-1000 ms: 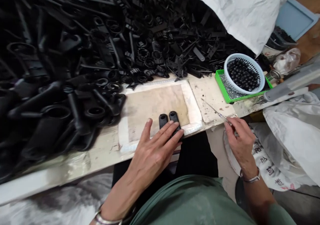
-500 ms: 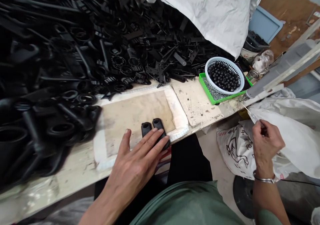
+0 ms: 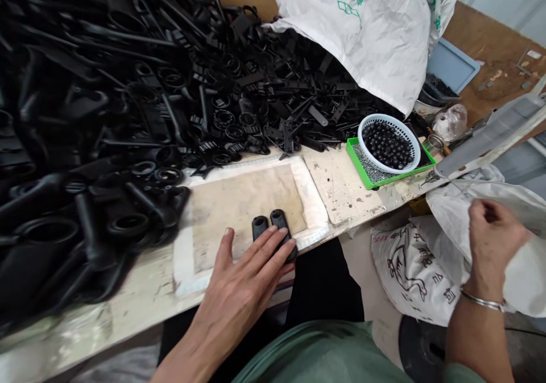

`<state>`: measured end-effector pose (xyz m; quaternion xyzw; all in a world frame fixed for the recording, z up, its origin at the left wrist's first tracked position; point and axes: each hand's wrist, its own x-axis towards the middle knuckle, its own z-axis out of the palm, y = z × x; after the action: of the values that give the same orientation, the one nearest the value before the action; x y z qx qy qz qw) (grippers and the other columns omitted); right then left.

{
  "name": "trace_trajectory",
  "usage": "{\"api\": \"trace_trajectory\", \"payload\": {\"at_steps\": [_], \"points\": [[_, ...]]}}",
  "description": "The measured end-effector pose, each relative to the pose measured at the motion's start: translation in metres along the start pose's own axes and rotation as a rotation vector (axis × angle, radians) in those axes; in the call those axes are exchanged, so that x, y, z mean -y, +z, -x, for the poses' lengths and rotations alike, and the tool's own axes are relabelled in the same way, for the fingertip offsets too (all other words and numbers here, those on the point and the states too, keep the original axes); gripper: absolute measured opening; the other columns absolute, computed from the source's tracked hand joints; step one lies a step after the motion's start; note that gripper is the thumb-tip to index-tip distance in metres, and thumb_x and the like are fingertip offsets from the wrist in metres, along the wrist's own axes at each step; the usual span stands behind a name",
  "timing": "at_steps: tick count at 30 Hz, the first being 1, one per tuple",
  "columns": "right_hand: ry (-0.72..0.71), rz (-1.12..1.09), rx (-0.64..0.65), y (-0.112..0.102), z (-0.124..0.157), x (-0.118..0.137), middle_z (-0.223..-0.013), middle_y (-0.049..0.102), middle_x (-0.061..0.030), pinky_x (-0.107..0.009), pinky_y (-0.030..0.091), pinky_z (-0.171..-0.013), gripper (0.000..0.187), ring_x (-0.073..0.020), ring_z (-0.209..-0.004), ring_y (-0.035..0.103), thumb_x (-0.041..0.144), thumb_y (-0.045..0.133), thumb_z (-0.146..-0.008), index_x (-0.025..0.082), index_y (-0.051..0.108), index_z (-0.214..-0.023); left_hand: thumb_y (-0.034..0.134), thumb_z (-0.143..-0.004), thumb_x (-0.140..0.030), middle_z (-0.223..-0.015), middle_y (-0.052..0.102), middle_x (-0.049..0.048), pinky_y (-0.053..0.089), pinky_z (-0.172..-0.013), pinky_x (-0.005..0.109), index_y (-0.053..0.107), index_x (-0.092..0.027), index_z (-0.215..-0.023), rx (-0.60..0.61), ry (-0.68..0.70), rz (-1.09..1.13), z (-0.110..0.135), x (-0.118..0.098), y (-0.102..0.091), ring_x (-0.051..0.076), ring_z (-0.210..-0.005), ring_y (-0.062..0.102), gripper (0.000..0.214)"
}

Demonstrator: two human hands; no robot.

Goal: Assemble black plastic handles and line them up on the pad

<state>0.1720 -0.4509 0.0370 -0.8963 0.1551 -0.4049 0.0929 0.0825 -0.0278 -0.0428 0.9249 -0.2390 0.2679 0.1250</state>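
Two black oblong plastic pieces (image 3: pixel 278 218), each with a small hole at its far end, lie side by side near the front edge of a stained cloth pad (image 3: pixel 239 198). My left hand (image 3: pixel 243 283) rests flat across them, fingers stretched out and the thumb apart. Out to the right, beyond the bench edge, my right hand (image 3: pixel 495 235) is closed with curled fingers in front of a white sack (image 3: pixel 447 198). Whatever its fingertips pinch, if anything, is hidden.
A large heap of black plastic parts (image 3: pixel 170 99) covers the bench's left and back. A pale blue basket (image 3: pixel 364 144) of black balls sits on a green tray (image 3: pixel 356 164) of small metal pieces. A grey bar (image 3: pixel 478 144) slants at right; a printed sack (image 3: pixel 401 263) stands below.
My right hand has moved right and slightly up, away from the bench edge; a thin line seen near its fingers no longer shows. My left hand stays on the black pieces. The view has shifted slightly.
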Motion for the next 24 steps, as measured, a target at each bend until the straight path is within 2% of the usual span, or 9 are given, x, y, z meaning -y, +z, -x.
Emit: {"api": "trace_trajectory", "payload": {"at_steps": [4,8,12,16,19,22,24], "points": [[-0.193,0.012,0.085,0.032,-0.008,0.025,-0.076,0.07,-0.0147,-0.039,0.05,-0.073,0.036,-0.0272,-0.073,0.064,0.037,0.047,-0.085,0.013,0.074,-0.085,0.045,-0.1,-0.023,-0.13,0.069,0.0139,0.009,-0.127,0.055,0.056,-0.021,-0.135,0.02,0.04,-0.041,-0.003,0.0,-0.003,0.029,-0.117,0.069,0.037],[-0.217,0.109,0.184,0.061,-0.005,0.032,-0.085,0.07,-0.0207,-0.039,0.045,-0.069,0.037,-0.0302,-0.078,0.063,0.028,0.044,-0.085,0.008,0.073,-0.092,0.045,-0.098,-0.02,-0.131,0.069,0.0143,0.007,-0.128,0.055,0.056,-0.02,-0.134,0.033,0.054,-0.053,-0.002,0.001,-0.006,0.029,-0.118,0.068,0.037],[-0.216,0.104,0.277,0.081,0.0,0.034,-0.088,0.07,-0.0234,-0.037,0.043,-0.065,0.03,-0.0285,-0.074,0.062,0.024,0.05,-0.081,0.006,0.073,-0.087,0.044,-0.099,-0.021,-0.13,0.069,0.0136,0.01,-0.127,0.057,0.055,-0.022,-0.136,0.006,0.026,-0.031,0.001,0.001,-0.004,0.029,-0.119,0.068,0.039],[-0.188,0.057,0.338,0.092,0.004,0.04,-0.088,0.072,-0.0225,-0.036,0.044,-0.065,0.029,-0.0295,-0.075,0.064,0.03,0.056,-0.083,0.008,0.073,-0.091,0.043,-0.099,-0.021,-0.13,0.07,0.0144,0.011,-0.126,0.059,0.055,-0.022,-0.136,0.013,0.016,-0.045,0.003,0.0,-0.002,0.029,-0.119,0.068,0.038],[-0.181,-0.013,0.379,0.096,0.007,0.042,-0.088,0.073,-0.0203,-0.038,0.047,-0.07,0.03,-0.0317,-0.082,0.065,0.036,0.055,-0.085,0.012,0.073,-0.084,0.041,-0.101,-0.021,-0.13,0.069,0.0163,0.013,-0.125,0.059,0.057,-0.018,-0.132,0.025,0.013,-0.065,0.001,-0.002,-0.003,0.029,-0.12,0.067,0.035],[-0.166,-0.113,0.405,0.095,0.003,0.036,-0.079,0.072,-0.0158,-0.037,0.049,-0.071,0.023,-0.0301,-0.078,0.066,0.033,0.055,-0.08,0.016,0.069,-0.073,0.039,-0.102,-0.021,-0.127,0.071,0.0184,0.011,-0.126,0.058,0.059,-0.014,-0.127,0.026,0.047,-0.091,-0.004,-0.003,-0.006,0.029,-0.116,0.069,0.033],[-0.127,-0.181,0.384,0.093,-0.007,0.028,-0.077,0.071,-0.0135,-0.037,0.051,-0.07,0.022,-0.0285,-0.075,0.066,0.03,0.052,-0.079,0.017,0.069,-0.076,0.04,-0.101,-0.02,-0.124,0.072,0.0195,0.011,-0.126,0.057,0.061,-0.012,-0.124,0.017,0.07,-0.098,-0.007,-0.003,-0.008,0.03,-0.113,0.071,0.032]]}}
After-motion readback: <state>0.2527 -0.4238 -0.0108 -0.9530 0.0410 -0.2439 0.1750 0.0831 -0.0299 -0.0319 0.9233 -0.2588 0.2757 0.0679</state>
